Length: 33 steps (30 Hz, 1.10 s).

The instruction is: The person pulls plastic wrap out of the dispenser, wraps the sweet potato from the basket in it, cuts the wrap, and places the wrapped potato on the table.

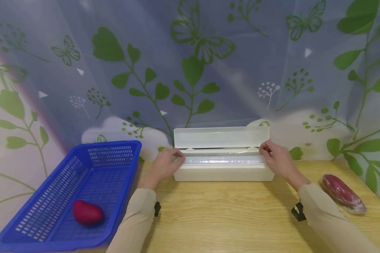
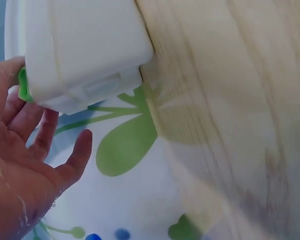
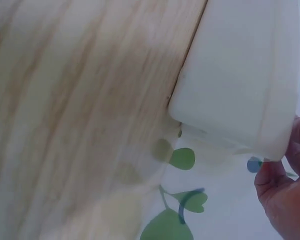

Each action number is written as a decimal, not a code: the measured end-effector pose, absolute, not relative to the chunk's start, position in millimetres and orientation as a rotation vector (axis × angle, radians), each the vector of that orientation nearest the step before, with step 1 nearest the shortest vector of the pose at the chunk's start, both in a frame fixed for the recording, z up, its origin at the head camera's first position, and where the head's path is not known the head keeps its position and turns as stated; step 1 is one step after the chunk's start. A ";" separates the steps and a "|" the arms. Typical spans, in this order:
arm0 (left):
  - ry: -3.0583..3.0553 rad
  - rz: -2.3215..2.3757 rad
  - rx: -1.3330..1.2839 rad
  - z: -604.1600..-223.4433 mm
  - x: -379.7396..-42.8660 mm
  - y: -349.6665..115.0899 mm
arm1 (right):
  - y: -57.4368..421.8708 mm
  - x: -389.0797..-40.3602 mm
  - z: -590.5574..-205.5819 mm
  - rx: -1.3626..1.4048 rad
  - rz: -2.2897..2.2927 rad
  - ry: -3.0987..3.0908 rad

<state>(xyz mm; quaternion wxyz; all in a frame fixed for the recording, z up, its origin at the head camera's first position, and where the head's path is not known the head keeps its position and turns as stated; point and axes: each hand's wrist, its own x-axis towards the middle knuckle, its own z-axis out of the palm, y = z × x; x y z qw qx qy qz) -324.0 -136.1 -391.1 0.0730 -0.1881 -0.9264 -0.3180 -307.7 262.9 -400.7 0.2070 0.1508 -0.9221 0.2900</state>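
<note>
A white cling film dispenser box (image 1: pixel 224 174) stands against the patterned backdrop with its lid (image 1: pixel 221 137) raised. Inside lies a shiny roll of cling film (image 1: pixel 221 160), and clear film stretches along the opening. At the box's left end, my left hand (image 1: pixel 164 163) pinches the film's edge between thumb and forefinger; its other fingers are spread loosely in the left wrist view. My right hand (image 1: pixel 278 158) pinches the film at the opposite end, thumb and fingertips at the box corner. A green piece (image 2: pixel 24 85) shows beside the left fingertips.
On the left is a blue plastic basket (image 1: pixel 131 186) holding a smooth red oblong thing (image 1: pixel 87 212). A longer dark red piece wrapped in clear film (image 1: pixel 343 193) lies right of the right forearm. The wooden table (image 1: pixel 228 218) meets the leaf-printed backdrop (image 1: pixel 234 88) behind the box.
</note>
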 end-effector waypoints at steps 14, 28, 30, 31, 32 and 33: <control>-2.654 -1.112 -0.415 -393.8 -326.0 -132.2 | 269.0 -299.6 -405.1 0.305 1.098 -2.514; -2.464 -1.507 -0.443 -388.1 -325.0 -130.9 | 267.9 -299.3 -395.3 0.438 1.536 -2.241; -2.435 -1.582 -0.430 -386.1 -324.9 -129.6 | 268.4 -298.8 -393.0 0.460 1.642 -2.183; -2.418 -1.612 -0.425 -384.8 -325.4 -128.8 | 268.6 -298.8 -391.7 0.469 1.689 -2.154; -2.405 -1.635 -0.419 -383.2 -325.8 -127.9 | 268.9 -298.9 -390.7 0.479 1.722 -2.129; -2.387 -1.659 -0.423 -384.8 -329.2 -128.2 | 269.3 -298.8 -389.7 0.492 1.757 -2.103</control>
